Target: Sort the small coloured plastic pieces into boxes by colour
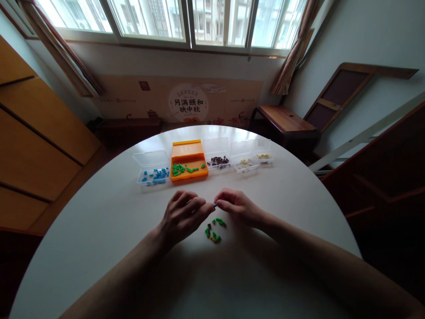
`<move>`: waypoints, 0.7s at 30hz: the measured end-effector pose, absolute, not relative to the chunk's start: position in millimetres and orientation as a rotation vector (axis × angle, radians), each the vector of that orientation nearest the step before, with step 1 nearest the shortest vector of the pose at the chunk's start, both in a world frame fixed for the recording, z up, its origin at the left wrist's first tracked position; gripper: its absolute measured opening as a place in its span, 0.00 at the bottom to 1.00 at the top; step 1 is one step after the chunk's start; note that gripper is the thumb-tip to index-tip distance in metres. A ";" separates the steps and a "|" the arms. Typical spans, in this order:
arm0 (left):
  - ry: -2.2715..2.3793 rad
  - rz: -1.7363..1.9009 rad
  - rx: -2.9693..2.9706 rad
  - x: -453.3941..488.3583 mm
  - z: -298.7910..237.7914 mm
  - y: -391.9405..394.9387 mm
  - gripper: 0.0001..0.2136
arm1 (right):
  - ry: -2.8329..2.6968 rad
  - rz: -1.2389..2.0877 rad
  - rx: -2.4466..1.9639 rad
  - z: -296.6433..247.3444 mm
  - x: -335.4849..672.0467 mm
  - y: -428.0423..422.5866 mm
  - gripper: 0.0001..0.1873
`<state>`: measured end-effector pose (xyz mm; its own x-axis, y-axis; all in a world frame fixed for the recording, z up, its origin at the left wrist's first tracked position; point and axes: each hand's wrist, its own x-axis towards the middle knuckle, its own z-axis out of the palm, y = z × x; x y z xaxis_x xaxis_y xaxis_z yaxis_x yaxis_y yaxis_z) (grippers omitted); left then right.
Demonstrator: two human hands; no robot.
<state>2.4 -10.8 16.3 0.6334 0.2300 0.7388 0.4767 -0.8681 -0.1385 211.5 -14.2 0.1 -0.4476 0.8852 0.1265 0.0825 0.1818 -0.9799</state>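
Note:
My left hand (184, 215) and my right hand (237, 207) meet fingertip to fingertip over the white round table (99, 230). Both are curled in a pinch. Between the fingertips shows a tiny blue piece (215, 205), which both hands touch. Just below the hands lies a small heap of loose green pieces (214, 229) with a yellow one among them.
A row of small boxes stands beyond the hands: a clear box with blue pieces (152, 173), an orange box with green pieces (188, 167), a clear box with dark pieces (218, 161), and two clear boxes with pale yellow pieces (245, 163) (264, 156). A wooden stool (285, 119) stands behind the table.

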 end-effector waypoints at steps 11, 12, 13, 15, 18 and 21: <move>-0.768 -1.151 -2.586 1.4 10.2 -2.9 0.03 | -1.661 1.352 -0.947 -3.9 211.2 -14.1 0.10; -0.806 -1.183 -2.558 -1.0 10.2 0.4 0.03 | -1.651 1.364 -0.948 -5.0 211.4 -13.9 0.10; -0.852 -1.212 -2.526 -4.5 10.2 4.7 0.03 | -1.646 1.374 -0.950 -6.1 211.5 -13.6 0.10; -0.971 -1.262 -2.441 -15.2 9.8 15.2 0.02 | -1.641 1.383 -0.947 -8.2 212.0 -13.1 0.10; -1.244 -1.345 -2.182 -37.8 7.6 32.9 0.03 | -1.648 1.375 -0.961 -9.6 212.6 -12.8 0.10; -1.511 -1.387 -1.956 -61.3 4.0 47.5 0.06 | -1.660 1.363 -0.979 -8.6 212.9 -13.4 0.11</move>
<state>-61.3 47.5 4.0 -0.0229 0.5704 0.8210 0.8668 -0.3979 0.3007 212.9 -13.4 -8.6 -0.4160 0.9053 0.0860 0.0924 0.1361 -0.9864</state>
